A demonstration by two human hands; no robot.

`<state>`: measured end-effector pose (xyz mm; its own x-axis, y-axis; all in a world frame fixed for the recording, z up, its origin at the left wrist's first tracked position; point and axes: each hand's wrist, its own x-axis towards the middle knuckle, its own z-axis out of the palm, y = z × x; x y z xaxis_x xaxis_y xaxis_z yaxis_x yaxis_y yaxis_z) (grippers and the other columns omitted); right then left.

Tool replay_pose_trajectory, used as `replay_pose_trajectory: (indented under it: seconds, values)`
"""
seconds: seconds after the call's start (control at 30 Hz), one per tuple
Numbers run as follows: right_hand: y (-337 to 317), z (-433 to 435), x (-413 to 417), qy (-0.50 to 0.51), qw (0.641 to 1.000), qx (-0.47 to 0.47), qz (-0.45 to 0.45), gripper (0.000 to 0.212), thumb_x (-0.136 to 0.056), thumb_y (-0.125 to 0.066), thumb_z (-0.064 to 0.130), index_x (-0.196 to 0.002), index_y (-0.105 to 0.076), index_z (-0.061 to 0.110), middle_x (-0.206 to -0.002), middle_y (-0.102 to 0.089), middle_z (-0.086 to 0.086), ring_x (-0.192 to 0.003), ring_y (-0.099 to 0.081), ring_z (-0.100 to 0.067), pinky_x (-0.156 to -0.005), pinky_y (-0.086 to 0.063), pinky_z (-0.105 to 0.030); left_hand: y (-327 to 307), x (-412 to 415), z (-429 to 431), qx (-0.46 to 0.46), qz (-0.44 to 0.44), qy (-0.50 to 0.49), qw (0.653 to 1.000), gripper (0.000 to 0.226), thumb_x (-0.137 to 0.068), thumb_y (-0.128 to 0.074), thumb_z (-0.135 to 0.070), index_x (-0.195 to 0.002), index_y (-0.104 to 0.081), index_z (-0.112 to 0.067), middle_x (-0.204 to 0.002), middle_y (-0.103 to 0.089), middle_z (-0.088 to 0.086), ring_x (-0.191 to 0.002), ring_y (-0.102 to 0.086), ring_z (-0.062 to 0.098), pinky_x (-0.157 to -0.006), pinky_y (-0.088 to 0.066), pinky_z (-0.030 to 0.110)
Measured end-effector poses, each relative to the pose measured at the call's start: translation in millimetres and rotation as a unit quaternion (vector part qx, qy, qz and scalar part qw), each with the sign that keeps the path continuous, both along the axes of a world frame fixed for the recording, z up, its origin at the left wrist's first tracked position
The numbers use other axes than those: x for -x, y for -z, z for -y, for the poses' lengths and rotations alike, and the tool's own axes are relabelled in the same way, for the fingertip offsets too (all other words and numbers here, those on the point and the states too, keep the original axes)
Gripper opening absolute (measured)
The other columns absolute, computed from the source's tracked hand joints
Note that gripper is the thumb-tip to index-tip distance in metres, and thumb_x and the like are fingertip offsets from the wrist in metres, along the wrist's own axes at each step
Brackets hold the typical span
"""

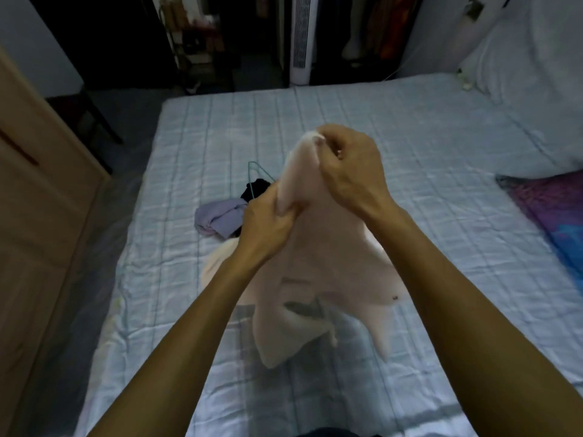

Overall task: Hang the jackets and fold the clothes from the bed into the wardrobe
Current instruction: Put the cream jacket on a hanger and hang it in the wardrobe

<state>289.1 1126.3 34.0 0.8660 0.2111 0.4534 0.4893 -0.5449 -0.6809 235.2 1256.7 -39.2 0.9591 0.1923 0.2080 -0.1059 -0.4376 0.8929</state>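
A pale pink garment hangs above the bed, held up by both hands. My left hand grips its edge low on the left. My right hand pinches its top end, higher and to the right. The cloth drapes down to the sheet; its lower corners trail on the bed. Behind my left hand lie a lilac garment, a black garment and a thin green wire hanger, partly hidden by my hand and the pink cloth.
A wooden wardrobe door stands at the left beside the bed. A purple and blue pillow lies at the right edge, white bedding at the far right. A white tower fan and hanging clothes stand beyond the bed.
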Motion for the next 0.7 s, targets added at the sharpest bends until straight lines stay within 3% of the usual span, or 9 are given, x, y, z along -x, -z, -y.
replay_pose_trajectory:
  seconds: [0.07,0.17,0.3,0.37,0.43,0.47,0.53,0.6,0.7]
  values:
    - [-18,15,8,0.005,0.998,-0.053,0.014,0.028,-0.09,-0.05,0.017,-0.068,-0.052,0.033,-0.058,-0.05,0.017,-0.059,-0.049,0.003,-0.055,-0.032,-0.011,-15,-2,11,0.01,0.036,0.029,0.999,0.008,-0.087,-0.067,-0.023,-0.092,-0.061,-0.025,-0.074,-0.063,-0.015,-0.067,-0.056,0.003,-0.06,-0.044,0.023]
    - [-35,40,14,0.019,0.995,-0.089,0.044,0.016,-0.093,-0.051,0.02,-0.087,-0.065,0.02,-0.074,-0.061,0.012,-0.069,-0.054,0.003,-0.061,-0.039,-0.01,-29,-6,33,0.044,0.068,0.038,0.996,0.01,-0.087,-0.065,-0.024,-0.08,-0.062,-0.018,-0.067,-0.062,-0.008,-0.065,-0.056,0.009,-0.061,-0.049,0.034]
    - [-22,77,23,-0.02,0.993,-0.101,-0.059,0.016,-0.094,-0.044,0.046,-0.094,-0.058,0.039,-0.088,-0.06,0.025,-0.084,-0.054,0.012,-0.072,-0.04,-0.009,-25,-12,55,0.036,0.03,0.034,0.998,0.012,-0.089,-0.062,-0.027,-0.081,-0.064,-0.018,-0.071,-0.065,-0.005,-0.068,-0.06,0.01,-0.063,-0.05,0.032]
    - [3,93,31,-0.045,0.989,-0.06,-0.13,0.026,-0.085,-0.052,0.057,-0.106,-0.054,0.042,-0.101,-0.058,0.029,-0.094,-0.053,0.015,-0.078,-0.042,-0.009,-9,-12,59,0.035,-0.004,0.03,0.999,0.014,-0.09,-0.061,-0.032,-0.081,-0.064,-0.022,-0.073,-0.065,-0.007,-0.069,-0.06,0.009,-0.065,-0.05,0.031]
    - [32,104,41,-0.045,0.982,0.015,-0.181,0.049,-0.079,-0.068,0.049,-0.123,-0.048,0.038,-0.118,-0.055,0.026,-0.106,-0.053,0.007,-0.086,-0.042,-0.013,8,-12,63,0.03,-0.035,0.04,0.998,0.016,-0.089,-0.059,-0.038,-0.082,-0.065,-0.025,-0.076,-0.067,-0.006,-0.073,-0.063,0.012,-0.068,-0.052,0.035]
    - [44,108,44,-0.029,0.979,0.045,-0.196,0.05,-0.081,-0.07,0.042,-0.126,-0.05,0.034,-0.122,-0.056,0.019,-0.11,-0.054,-0.001,-0.09,-0.044,-0.021,15,-10,65,0.025,-0.047,0.05,0.997,0.017,-0.088,-0.058,-0.041,-0.081,-0.065,-0.027,-0.077,-0.067,-0.007,-0.073,-0.062,0.013,-0.067,-0.052,0.034]
    - [58,117,47,0.015,0.976,0.066,-0.209,0.03,-0.086,-0.065,0.03,-0.115,-0.061,0.027,-0.116,-0.065,0.005,-0.107,-0.059,-0.016,-0.087,-0.048,-0.034,24,-8,68,0.02,-0.068,0.082,0.994,0.015,-0.088,-0.057,-0.042,-0.079,-0.064,-0.032,-0.076,-0.066,-0.01,-0.072,-0.06,0.009,-0.066,-0.047,0.03]
    - [61,129,44,0.024,0.972,0.069,-0.222,0.012,-0.086,-0.063,0.025,-0.098,-0.066,0.022,-0.101,-0.069,-0.001,-0.096,-0.063,-0.022,-0.075,-0.047,-0.032,25,-9,73,0.019,-0.082,0.121,0.989,0.013,-0.091,-0.059,-0.036,-0.081,-0.065,-0.032,-0.079,-0.067,-0.011,-0.075,-0.061,0.006,-0.068,-0.045,0.026]
    - [65,144,18,0.071,0.968,0.12,-0.21,0.013,-0.086,-0.06,0.025,-0.093,-0.065,0.015,-0.097,-0.069,-0.007,-0.091,-0.061,-0.029,-0.068,-0.045,-0.034,22,-34,88,-0.023,-0.061,0.148,0.987,0.015,-0.093,-0.056,-0.035,-0.098,-0.067,-0.027,-0.096,-0.07,-0.006,-0.09,-0.062,0.01,-0.077,-0.048,0.028]
